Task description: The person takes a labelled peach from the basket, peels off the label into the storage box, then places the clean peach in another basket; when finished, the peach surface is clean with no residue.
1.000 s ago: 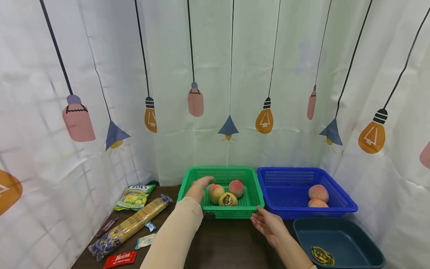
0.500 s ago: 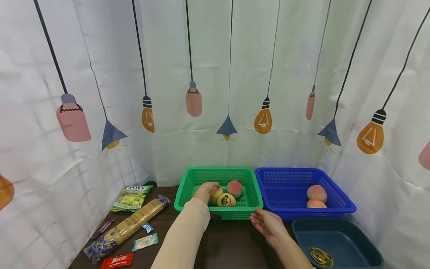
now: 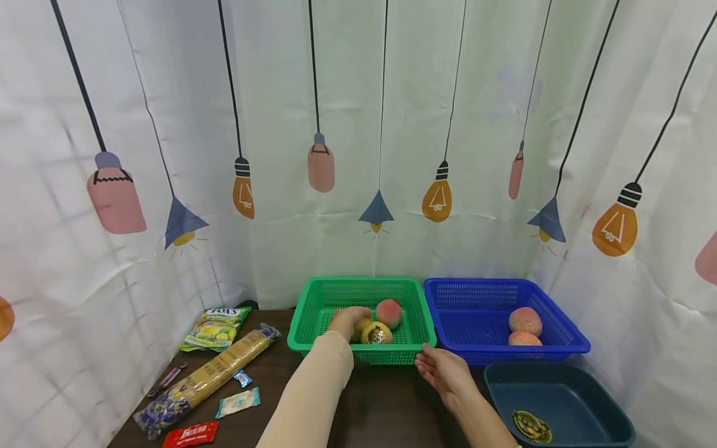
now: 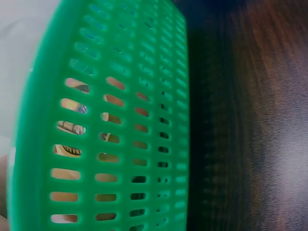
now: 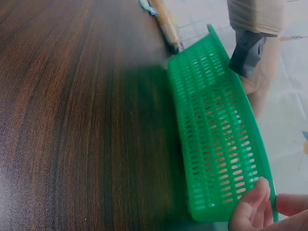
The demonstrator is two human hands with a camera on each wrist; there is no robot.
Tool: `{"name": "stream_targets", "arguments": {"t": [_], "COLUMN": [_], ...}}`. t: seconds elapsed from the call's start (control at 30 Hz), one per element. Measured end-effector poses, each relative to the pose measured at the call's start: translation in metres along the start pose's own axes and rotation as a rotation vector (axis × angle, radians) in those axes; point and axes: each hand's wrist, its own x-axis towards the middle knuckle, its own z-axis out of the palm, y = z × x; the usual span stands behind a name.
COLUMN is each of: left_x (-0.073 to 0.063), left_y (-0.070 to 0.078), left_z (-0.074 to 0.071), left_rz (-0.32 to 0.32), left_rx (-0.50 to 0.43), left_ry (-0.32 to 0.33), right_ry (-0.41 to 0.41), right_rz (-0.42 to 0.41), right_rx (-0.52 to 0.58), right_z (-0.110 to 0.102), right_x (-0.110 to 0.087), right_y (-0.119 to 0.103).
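Observation:
My left hand [image 3: 346,320] reaches into the green basket [image 3: 386,356], its fingers curled over the leftmost peach [image 3: 360,328] and partly covering it. Beside that one lie a peach with a dark printed mark [image 3: 376,333] and a redder peach [image 3: 389,313]. In the left wrist view, the basket's slotted wall [image 4: 29,120] hides most of this hand; fruit colours show through the slots. My right hand [image 3: 446,372] holds the basket's front right corner. The right wrist view shows its fingers [image 5: 255,197] on the outer wall, with the rim between them and the thumb.
A blue basket [image 3: 465,356] with two peaches [image 3: 525,321] stands to the right. In front of it is a dark teal tray [image 3: 560,373] holding a yellow-black patterned piece [image 3: 532,427]. At left lie a spaghetti pack [image 3: 213,376], a green candy bag [image 3: 215,330] and several small wrapped sweets.
My left hand has moved down and right, from the basket's left side onto the leftmost peach. The right hand stays at the basket corner. The head view has shifted slightly.

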Motion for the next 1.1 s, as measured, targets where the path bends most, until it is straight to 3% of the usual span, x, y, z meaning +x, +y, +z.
{"name": "stream_targets", "arguments": {"t": [0.03, 0.07, 0.17, 0.2, 0.27, 0.3, 0.37, 0.53, 0.67, 0.87, 1.1], "left_x": [-0.001, -0.025, -0.082, -0.094, -0.097, -0.083, -0.088, -0.106, -0.127, -0.163, -0.206], "left_y": [-0.002, 0.005, 0.019, 0.024, 0.030, 0.029, 0.037, 0.054, 0.060, 0.054, 0.030], "left_z": [0.009, 0.010, -0.014, -0.021, -0.026, -0.026, -0.031, -0.045, -0.054, -0.055, -0.052], "left_rz": [0.012, 0.017, 0.036, 0.032, 0.029, 0.033, 0.049, 0.106, 0.173, 0.356, 0.542], "left_rx": [0.013, 0.017, 0.022, 0.007, -0.025, -0.053, -0.123, -0.287, -0.311, -0.230, -0.338], "left_ry": [0.034, 0.073, 0.120, 0.121, 0.122, 0.109, 0.078, -0.046, -0.132, -0.185, -0.337], "right_ry": [-0.001, -0.002, -0.007, -0.010, -0.008, -0.005, 0.004, 0.007, 0.009, 0.021, 0.013], "right_rz": [0.002, 0.003, -0.001, -0.005, -0.009, -0.010, -0.009, -0.008, -0.012, -0.005, -0.026], "right_rx": [-0.002, -0.004, -0.017, -0.019, -0.024, -0.028, -0.032, -0.036, -0.038, -0.033, -0.017], "right_z": [0.000, 0.001, 0.003, 0.004, 0.005, 0.005, 0.005, 0.002, -0.001, -0.002, -0.001], "right_x": [0.000, -0.001, -0.002, -0.002, -0.002, -0.003, -0.004, -0.003, -0.003, -0.002, -0.001], "right_y": [0.001, 0.001, 0.003, 0.003, 0.004, 0.003, 0.004, 0.006, 0.006, 0.003, 0.004]}}
